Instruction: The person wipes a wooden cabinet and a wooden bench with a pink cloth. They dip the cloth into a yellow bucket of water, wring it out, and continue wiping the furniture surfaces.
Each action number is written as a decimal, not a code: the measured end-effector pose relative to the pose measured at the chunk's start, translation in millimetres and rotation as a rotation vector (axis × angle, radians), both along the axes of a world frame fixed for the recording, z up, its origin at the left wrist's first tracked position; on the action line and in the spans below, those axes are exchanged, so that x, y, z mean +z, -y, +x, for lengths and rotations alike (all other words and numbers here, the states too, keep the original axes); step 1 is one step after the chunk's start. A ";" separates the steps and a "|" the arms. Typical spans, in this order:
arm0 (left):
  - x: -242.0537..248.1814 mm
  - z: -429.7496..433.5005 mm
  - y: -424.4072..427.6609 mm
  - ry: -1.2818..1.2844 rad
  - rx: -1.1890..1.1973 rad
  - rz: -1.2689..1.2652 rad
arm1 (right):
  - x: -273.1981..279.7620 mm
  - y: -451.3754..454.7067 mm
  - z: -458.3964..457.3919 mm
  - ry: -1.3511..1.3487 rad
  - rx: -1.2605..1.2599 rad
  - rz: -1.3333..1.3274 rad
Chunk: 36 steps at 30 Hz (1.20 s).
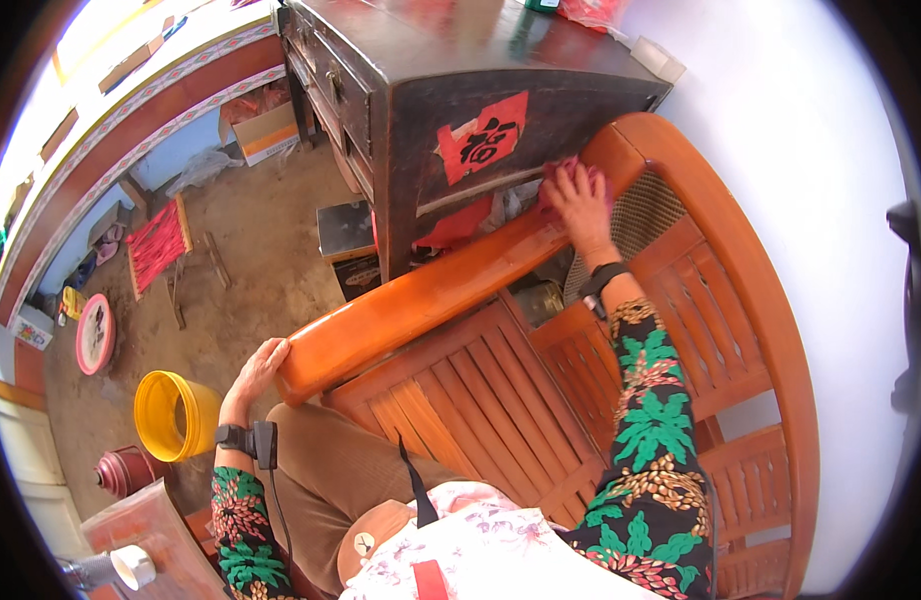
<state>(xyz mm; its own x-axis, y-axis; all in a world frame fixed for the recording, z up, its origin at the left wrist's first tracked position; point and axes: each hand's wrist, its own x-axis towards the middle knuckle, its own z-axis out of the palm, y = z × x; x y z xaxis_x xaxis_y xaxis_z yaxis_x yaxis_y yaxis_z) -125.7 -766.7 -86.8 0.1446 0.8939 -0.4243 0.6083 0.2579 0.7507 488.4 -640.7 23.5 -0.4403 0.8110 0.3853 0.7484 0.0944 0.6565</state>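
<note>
My right hand presses a crumpled dark-pink cloth onto the far end of an orange-brown wooden armrest, close to where it meets the bench's backrest rail. The fingers are spread over the cloth, and part of it is hidden under them. At the armrest's near left end, my left hand rests with its fingers over the rounded tip. Below the armrest lies the slatted wooden seat, one of my legs against its front edge.
A dark wooden cabinet with a red paper stands right beyond the armrest. On the floor are a yellow bucket, a pink basin, a folding stool and a cardboard box. A low table holds a white cup.
</note>
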 end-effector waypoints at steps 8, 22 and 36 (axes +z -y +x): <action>7.1 5.2 0.7 0.114 -0.002 -0.011 | 148.8 -39.1 62.1 -0.076 -0.143 0.450; -2.2 1.2 5.4 0.178 0.035 0.054 | -73.1 36.1 -57.2 -0.568 -0.012 0.019; 8.4 16.0 17.6 0.188 0.167 0.077 | -6.9 -63.2 -78.8 -1.782 0.090 0.549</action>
<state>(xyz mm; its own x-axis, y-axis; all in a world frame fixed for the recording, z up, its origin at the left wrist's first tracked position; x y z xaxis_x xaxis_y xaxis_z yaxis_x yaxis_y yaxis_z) -109.7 -784.3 -78.5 0.0617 0.9405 -0.3341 0.4100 0.2813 0.8676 409.6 -577.5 16.6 0.6948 0.4527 0.5588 0.5065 0.2436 -0.8271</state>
